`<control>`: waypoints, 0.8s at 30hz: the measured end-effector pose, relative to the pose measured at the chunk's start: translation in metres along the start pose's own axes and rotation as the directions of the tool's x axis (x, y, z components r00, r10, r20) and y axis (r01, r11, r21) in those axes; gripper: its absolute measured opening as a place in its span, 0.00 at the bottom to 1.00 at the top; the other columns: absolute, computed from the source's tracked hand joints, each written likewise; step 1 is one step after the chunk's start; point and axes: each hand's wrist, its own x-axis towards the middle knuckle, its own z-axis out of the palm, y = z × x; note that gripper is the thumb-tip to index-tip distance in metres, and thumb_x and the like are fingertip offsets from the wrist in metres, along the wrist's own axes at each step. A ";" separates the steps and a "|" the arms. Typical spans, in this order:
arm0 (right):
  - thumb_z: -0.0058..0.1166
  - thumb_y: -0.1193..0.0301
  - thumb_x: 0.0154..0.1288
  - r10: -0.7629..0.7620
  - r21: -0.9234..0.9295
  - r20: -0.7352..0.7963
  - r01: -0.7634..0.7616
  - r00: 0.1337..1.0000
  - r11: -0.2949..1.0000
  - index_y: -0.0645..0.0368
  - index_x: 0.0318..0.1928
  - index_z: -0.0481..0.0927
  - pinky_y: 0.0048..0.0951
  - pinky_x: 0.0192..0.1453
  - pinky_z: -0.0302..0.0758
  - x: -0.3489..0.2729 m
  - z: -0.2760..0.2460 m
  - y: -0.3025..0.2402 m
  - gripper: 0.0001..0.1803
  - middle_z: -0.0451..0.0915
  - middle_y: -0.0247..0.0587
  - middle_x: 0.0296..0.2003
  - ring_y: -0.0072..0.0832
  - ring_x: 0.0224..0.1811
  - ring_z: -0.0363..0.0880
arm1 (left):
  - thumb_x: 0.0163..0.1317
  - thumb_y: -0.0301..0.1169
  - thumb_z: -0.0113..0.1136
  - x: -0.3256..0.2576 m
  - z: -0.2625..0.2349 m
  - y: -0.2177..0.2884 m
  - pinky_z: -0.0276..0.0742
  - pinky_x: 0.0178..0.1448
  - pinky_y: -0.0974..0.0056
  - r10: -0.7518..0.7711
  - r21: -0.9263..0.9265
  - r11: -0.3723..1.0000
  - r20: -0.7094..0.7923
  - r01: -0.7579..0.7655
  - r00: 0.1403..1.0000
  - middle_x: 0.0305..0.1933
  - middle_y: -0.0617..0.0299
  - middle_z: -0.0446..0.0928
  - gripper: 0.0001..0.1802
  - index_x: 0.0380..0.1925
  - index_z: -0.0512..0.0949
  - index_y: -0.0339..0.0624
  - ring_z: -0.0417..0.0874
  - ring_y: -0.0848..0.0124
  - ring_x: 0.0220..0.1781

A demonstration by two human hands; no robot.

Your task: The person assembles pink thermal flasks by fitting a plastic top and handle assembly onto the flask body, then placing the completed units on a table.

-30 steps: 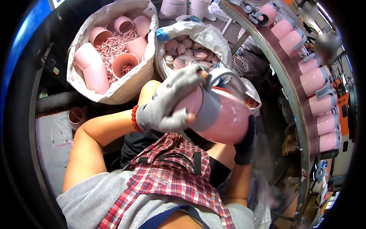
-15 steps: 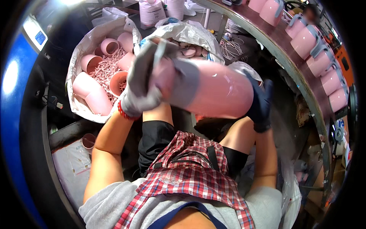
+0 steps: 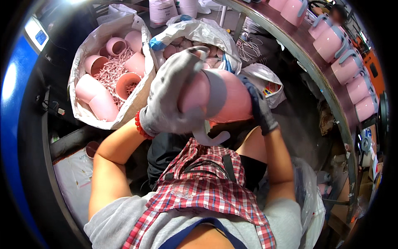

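Observation:
A pink jug with a grey band and a hooked grey handle lies sideways between my hands, above my lap. My left hand, in a grey glove with a red bead bracelet at the wrist, is wrapped over the jug's left end; its fingertips are partly blurred. Against the opposite end presses my right hand, in a darker grey glove, its fingers curved round the pink body. The handle points down toward my checked apron.
Left front, a white sack holds pink cups and pink shavings. Beside it, another sack contains pink pieces. A small bag sits to its right. Finished-looking pink jugs line a curved table on the right.
The jug has turned, so its handle now shows hanging below it. It looks shorter in view. My right hand has moved left, and my left hand has come round over the jug's end.

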 end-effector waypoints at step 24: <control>0.60 0.71 0.57 0.207 -0.211 0.461 -0.120 0.863 0.970 0.65 0.42 0.77 0.19 0.19 0.64 0.006 0.035 -0.132 0.14 0.77 0.31 0.23 0.13 0.16 0.69 | 0.49 0.35 0.65 -0.090 -0.071 0.038 0.71 0.56 0.56 -0.339 0.114 0.934 -0.011 0.338 0.941 0.53 0.49 0.72 0.35 0.59 0.66 0.40 0.74 0.56 0.54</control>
